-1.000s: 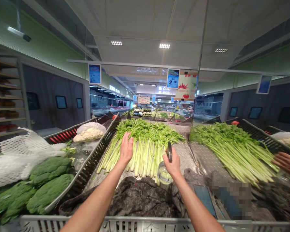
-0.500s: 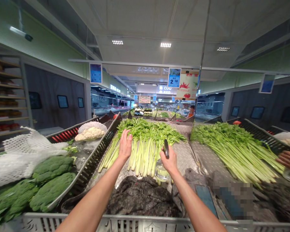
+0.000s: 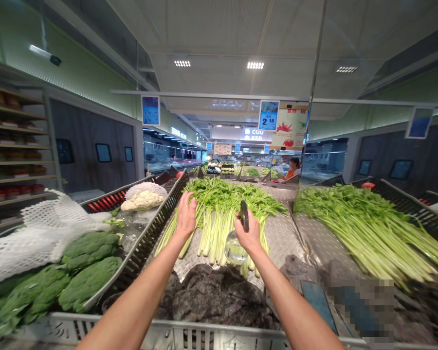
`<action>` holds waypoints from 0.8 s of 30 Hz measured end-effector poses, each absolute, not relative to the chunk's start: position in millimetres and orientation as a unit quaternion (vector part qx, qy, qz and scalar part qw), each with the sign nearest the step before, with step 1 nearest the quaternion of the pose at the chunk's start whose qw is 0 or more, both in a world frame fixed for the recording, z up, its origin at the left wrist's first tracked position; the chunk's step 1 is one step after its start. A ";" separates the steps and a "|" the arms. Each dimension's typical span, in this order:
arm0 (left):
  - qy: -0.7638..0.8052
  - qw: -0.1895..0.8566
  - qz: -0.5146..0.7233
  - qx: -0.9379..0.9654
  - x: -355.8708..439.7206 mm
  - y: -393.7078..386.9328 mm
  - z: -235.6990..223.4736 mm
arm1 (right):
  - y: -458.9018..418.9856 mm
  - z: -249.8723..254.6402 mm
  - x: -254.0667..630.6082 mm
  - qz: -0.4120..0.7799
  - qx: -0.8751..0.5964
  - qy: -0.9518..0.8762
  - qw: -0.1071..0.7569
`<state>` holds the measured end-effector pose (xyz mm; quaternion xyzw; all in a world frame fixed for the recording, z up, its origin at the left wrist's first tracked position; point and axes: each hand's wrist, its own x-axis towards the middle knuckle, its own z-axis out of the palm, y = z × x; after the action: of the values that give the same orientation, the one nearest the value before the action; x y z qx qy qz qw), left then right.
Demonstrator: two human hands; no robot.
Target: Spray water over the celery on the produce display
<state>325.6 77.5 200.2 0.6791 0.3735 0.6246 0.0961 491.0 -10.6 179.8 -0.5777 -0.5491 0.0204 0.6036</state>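
Note:
A pile of celery (image 3: 224, 214) with pale stalks and leafy green tops lies on a studded metal display tray (image 3: 279, 238) in front of me. My left hand (image 3: 186, 216) rests on the stalks at the pile's left side, its fingers curled over them. My right hand (image 3: 247, 231) is closed on a clear spray bottle (image 3: 235, 248) with a dark trigger head, held just above the near ends of the stalks. A dark grey cloth (image 3: 213, 296) lies bunched below both hands.
A mirror panel (image 3: 368, 228) on the right reflects the celery. Broccoli (image 3: 83, 265), white foam netting (image 3: 40, 233) and cauliflower (image 3: 142, 199) fill the black-edged tray to the left. A metal rail (image 3: 190, 335) runs along the near edge. A person (image 3: 294, 167) stands far back.
Both hands have shifted up and away over the celery, the right one carrying the spray bottle. The view has turned slightly left, and the reflected hand at right has left the picture.

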 end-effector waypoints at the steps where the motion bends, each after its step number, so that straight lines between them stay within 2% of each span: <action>1: 0.374 0.096 0.626 0.677 323.8 77.3 200.5 | -8.2 177.7 488.7 0.026 -0.581 -0.551 0.598; 7: 0.386 0.096 0.624 0.673 310.5 79.9 201.1 | -0.7 166.0 476.3 0.001 -0.587 -0.559 0.586; 12: 0.376 0.084 0.636 0.669 301.0 86.0 202.8 | -4.8 178.4 469.4 -0.013 -0.562 -0.561 0.607; 17: 0.368 0.074 0.644 0.666 296.2 88.3 205.1 | -1.2 187.4 462.5 0.019 -0.558 -0.565 0.608; 24: 0.384 0.070 0.636 0.665 286.6 88.7 207.6 | 6.2 174.7 451.7 0.036 -0.564 -0.574 0.593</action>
<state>286.6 88.7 207.6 0.6654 0.3837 0.6364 0.0704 451.7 6.2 174.7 -0.5639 -0.5739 0.0359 0.5927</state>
